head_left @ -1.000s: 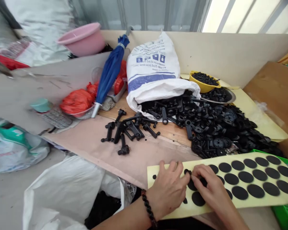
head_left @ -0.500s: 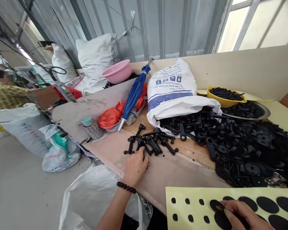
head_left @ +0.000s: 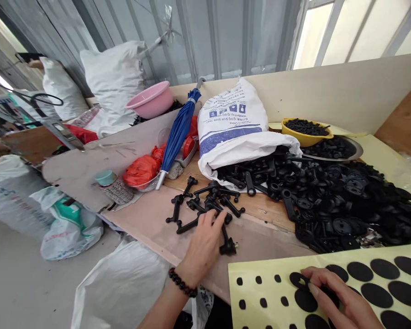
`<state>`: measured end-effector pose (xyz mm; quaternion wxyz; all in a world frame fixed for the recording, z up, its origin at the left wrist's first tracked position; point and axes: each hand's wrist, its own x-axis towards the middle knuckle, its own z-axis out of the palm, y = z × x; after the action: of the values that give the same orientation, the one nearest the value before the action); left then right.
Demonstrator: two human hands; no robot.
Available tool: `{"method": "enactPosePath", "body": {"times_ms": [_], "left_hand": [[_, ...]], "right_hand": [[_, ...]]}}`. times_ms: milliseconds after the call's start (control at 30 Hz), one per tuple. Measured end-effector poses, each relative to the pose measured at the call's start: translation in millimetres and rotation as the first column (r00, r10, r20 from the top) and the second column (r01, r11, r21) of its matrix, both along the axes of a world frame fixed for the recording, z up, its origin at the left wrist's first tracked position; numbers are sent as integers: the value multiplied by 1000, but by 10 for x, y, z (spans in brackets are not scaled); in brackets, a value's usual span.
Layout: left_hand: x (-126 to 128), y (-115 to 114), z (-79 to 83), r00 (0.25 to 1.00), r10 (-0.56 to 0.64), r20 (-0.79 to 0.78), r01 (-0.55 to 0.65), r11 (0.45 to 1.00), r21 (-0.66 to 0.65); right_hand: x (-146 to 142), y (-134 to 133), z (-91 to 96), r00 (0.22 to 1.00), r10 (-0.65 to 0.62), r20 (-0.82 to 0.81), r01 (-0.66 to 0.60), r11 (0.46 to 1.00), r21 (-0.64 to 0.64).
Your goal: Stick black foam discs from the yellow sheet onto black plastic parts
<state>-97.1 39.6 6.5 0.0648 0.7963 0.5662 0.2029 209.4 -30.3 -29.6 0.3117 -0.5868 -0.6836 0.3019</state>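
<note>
Our right grip [head_left: 340, 294] is pinched closed on a black ring [head_left: 294, 277], over the yellow sheet [head_left: 253, 315] with its black discs [head_left: 376, 295]. Our left grip [head_left: 202, 249] is half open, curled over black levers [head_left: 211, 204] on the tabletop [head_left: 150, 214]; we cannot tell whether it has hold of one. Beyond, we see a white sack [head_left: 233, 123], its mouth against a heap of black parts [head_left: 329, 192].

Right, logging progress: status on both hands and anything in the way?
Left hand at loose black parts, grip unclear. Right hand pinching black ring at yellow sheet. Possible crowding: black heap beyond sheet.
</note>
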Motion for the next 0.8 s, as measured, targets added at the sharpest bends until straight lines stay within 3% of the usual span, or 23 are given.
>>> {"method": "enactPosePath", "body": {"times_ms": [133,233,333,433,500,567,700,767,800], "left_hand": [[5,27,45,884,-278,-376,303,953,8],[33,62,92,844,-358,-399,387,922,-9],[128,58,148,885,-423,-193,429,903,-11],[316,4,204,916,-371,150,377,926,-17],[477,-44,231,883,-281,377,344,932,-111],[636,-90,223,814,-169,556,356,901,-247],[892,-170,59,684,32,729,441,778,-448],[991,-218,-50,686,-3,727,474,760,-444],[1035,-247,-94,708,-71,703,481,777,-406]], "right_hand": [[-17,14,-24,1000,-8,8,7,1000,27],[-46,14,9,999,-23,-34,23,1000,21],[-70,-10,87,988,-77,-134,73,997,-37],[-95,-43,197,918,-186,-349,141,979,-149],[-113,-55,276,822,-271,-500,162,955,-250],[-128,-59,345,728,-331,-600,155,932,-326],[-157,-61,421,639,-339,-691,107,928,-356],[-187,-61,420,627,-323,-709,82,933,-352],[-209,-60,408,620,-310,-721,64,936,-347]]}}
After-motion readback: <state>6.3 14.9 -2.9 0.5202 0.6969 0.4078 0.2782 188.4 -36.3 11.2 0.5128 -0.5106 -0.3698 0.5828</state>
